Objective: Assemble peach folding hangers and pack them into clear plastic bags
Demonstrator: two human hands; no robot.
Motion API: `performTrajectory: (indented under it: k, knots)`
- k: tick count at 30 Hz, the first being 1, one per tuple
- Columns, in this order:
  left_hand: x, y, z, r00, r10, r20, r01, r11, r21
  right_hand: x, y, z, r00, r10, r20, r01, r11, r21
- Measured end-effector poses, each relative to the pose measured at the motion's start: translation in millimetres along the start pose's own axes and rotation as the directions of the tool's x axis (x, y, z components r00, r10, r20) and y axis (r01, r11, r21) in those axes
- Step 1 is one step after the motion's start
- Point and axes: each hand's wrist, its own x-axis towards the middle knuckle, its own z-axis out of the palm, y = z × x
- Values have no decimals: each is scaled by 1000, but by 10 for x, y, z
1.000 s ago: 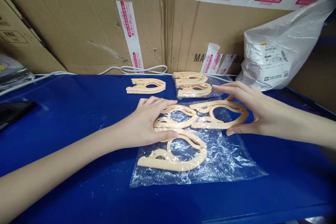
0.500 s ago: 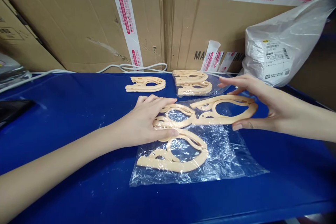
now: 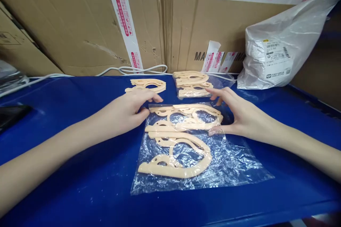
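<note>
A clear plastic bag point(image 3: 229, 163) lies flat on the blue table, with beige folding clothes hangers at its left part. The nearer hanger point(image 3: 197, 170) is inside the bag. Above it, another hanger point(image 3: 197, 126) rests over a further one, overlapping it; whether this top one is under the film I cannot tell. My right hand point(image 3: 234, 113) is open around the right end of that top hanger, thumb at its lower edge, fingers beyond it. My left hand point(image 3: 130, 108) hovers by the bag's upper left corner, fingers apart and holding nothing. It partly covers a loose folded hanger point(image 3: 153, 84).
A packed bag of folded hangers point(image 3: 193, 83) sits at the back. Behind stand a large cardboard box point(image 3: 87, 25) and a white cable point(image 3: 109, 69). At the right is a white plastic parcel point(image 3: 266, 53); a dark object point(image 3: 13, 115) lies at the left.
The top hanger has moved left onto the one in the upper part of the bag, and my right hand has loosened around it. My left hand has lifted off the bag leftward.
</note>
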Motion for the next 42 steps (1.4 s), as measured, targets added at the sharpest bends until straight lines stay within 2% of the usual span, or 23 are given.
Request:
performTrajectory:
  k: [3, 5, 7, 13, 19, 24, 27, 33, 42]
  knots:
    - [-7, -76, -13, 1000, 10, 13, -12, 985, 170, -29, 37, -97, 997, 34, 65, -29, 997, -69]
    - [-11, -94, -11, 1000, 20, 13, -23, 978, 207, -50, 40, -140, 990, 39, 135, -35, 999, -33]
    - [-8, -99, -12, 999, 48, 2, -47, 975, 219, -68, 20, -138, 988, 37, 150, -43, 999, 33]
    - [25, -91, 0, 994, 111, 5, -111, 984, 137, -82, -98, -4, 999, 30, 41, -34, 995, 98]
    - [29, -42, 16, 995, 93, 29, -94, 994, 58, -65, -158, 46, 997, 67, -29, -63, 990, 128]
    - [12, 22, -65, 991, 76, 109, -82, 995, 55, -78, -181, 62, 997, 66, -45, -62, 994, 87]
    - [10, 41, -76, 992, 66, 105, -69, 997, 24, -94, -197, 64, 997, 53, -49, -52, 998, 34]
    - [36, -5, -22, 991, 106, 86, -102, 993, -52, -108, -210, 117, 997, 32, -72, -28, 998, 61]
    - [48, -29, -2, 993, 102, 67, -100, 994, -34, -81, -293, 150, 992, -8, -122, 11, 1000, 22]
